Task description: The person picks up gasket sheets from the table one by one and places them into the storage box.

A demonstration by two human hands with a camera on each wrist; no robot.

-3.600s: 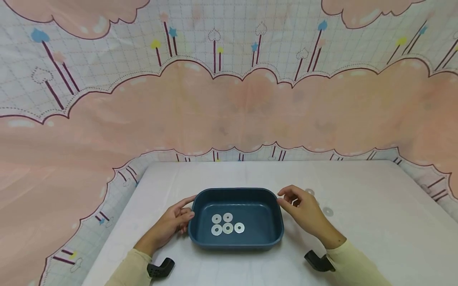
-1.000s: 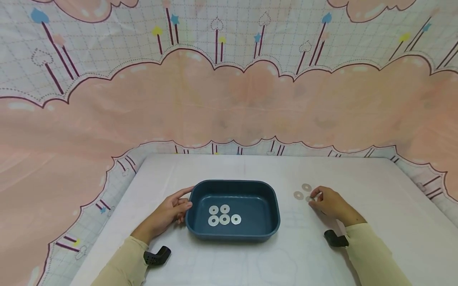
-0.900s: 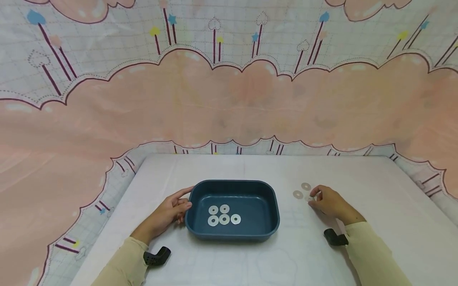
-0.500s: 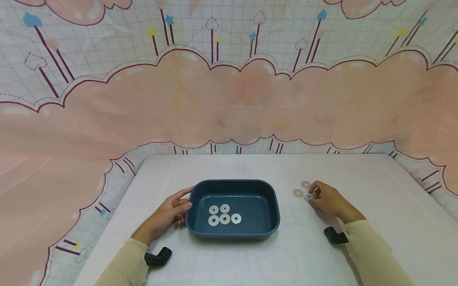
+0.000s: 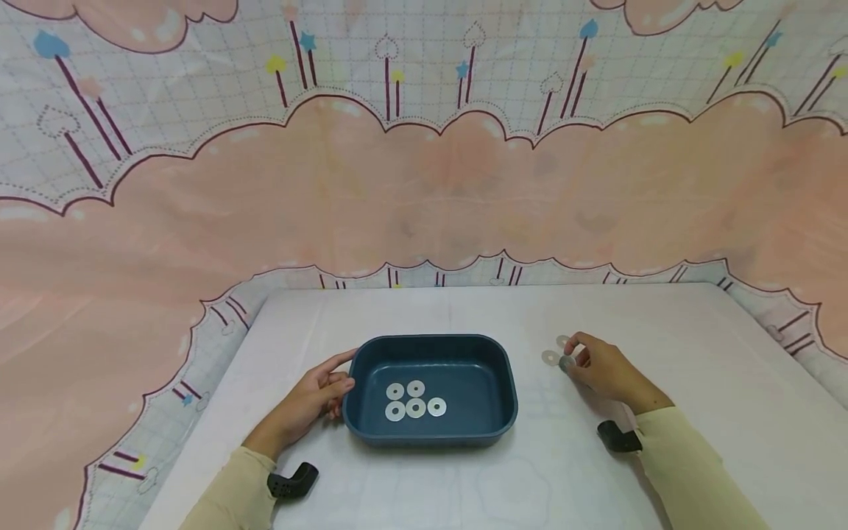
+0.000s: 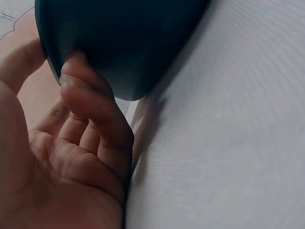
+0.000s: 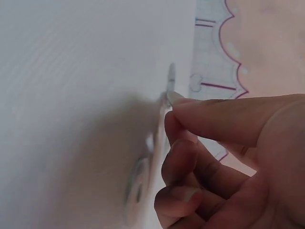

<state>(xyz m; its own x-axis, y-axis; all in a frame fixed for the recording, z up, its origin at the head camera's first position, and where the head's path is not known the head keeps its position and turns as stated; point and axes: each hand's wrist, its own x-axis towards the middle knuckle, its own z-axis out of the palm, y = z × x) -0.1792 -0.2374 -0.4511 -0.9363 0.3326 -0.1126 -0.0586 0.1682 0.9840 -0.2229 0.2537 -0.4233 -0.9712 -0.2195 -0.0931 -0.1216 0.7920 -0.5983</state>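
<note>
A dark blue tray (image 5: 503, 383) sits mid-table and holds several flat metal washers (image 5: 415, 400). My left hand (image 5: 318, 394) holds the tray's left end, with the thumb on the rim and curled fingers (image 6: 90, 100) pressed against the tray's outer wall (image 6: 124, 43). To the right of the tray, my right hand (image 5: 599, 368) pinches one washer (image 5: 567, 362) between thumb and fingertips (image 7: 190, 112), just above the table. That washer (image 7: 161, 119) shows edge-on in the right wrist view. Two loose washers (image 5: 550, 358) (image 5: 563, 341) lie beside the right hand.
A white cloth covers the table (image 5: 695, 353). A pink and white patterned backdrop (image 5: 424, 184) hangs behind it and drapes around its sides. In the right wrist view a loose washer (image 7: 136, 183) lies under the fingers.
My right hand went from the tray's right end out to the loose washers, pinched one and lifted it slightly. My left hand stayed on the tray.
</note>
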